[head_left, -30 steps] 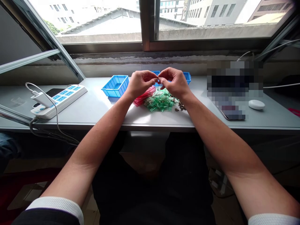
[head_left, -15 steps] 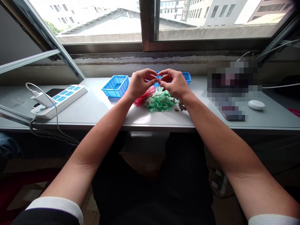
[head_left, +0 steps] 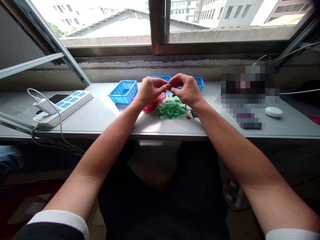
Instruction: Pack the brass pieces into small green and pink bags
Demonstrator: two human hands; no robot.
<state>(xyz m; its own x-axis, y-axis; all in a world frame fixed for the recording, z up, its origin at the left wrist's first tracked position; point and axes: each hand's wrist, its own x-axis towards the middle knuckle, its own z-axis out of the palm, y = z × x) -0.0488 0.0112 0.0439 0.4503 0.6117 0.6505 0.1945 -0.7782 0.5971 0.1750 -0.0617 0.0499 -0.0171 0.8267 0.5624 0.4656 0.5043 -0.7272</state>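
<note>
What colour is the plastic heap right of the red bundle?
The plastic heap is mostly green; head view.

On the desk (head_left: pixel 107 121), from left to right, lie the power strip (head_left: pixel 71 108) with a charger (head_left: pixel 46 106) on it, a bin (head_left: pixel 123 93), strips (head_left: pixel 153 102), a heap (head_left: pixel 172 109), parts (head_left: pixel 193 114) and an object (head_left: pixel 273 112). Two more bins (head_left: pixel 200 82) stand behind the heap, the window (head_left: pixel 155 30) behind the desk.

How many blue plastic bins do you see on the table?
3: one blue bin left of the left hand, a second bin partly behind that hand, and a third bin partly behind the right hand. More could be hidden there.
</note>
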